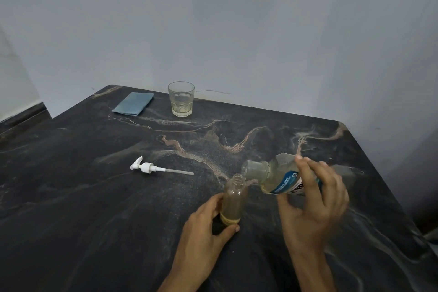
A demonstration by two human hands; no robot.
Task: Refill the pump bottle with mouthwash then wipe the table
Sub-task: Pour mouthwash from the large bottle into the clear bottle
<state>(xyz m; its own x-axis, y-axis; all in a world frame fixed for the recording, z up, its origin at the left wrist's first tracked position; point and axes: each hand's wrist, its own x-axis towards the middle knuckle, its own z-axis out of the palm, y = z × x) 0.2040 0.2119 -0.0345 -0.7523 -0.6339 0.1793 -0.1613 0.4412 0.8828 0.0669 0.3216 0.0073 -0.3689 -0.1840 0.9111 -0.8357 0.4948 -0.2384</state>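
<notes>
A small clear pump bottle (234, 199) stands upright and uncapped on the dark marble table (94, 208), with a little yellowish liquid at its bottom. My left hand (208, 227) grips its base. My right hand (315, 204) holds a clear mouthwash bottle (277, 178) with a blue label, tipped on its side. Its open mouth sits just above and to the right of the small bottle's neck. The white pump head (151, 168) with its dip tube lies on the table to the left.
A folded blue cloth (133, 103) lies at the far edge of the table. Beside it stands a glass tumbler (181, 99) holding a little pale liquid. A grey wall runs behind the table, whose right edge slants close to my right hand.
</notes>
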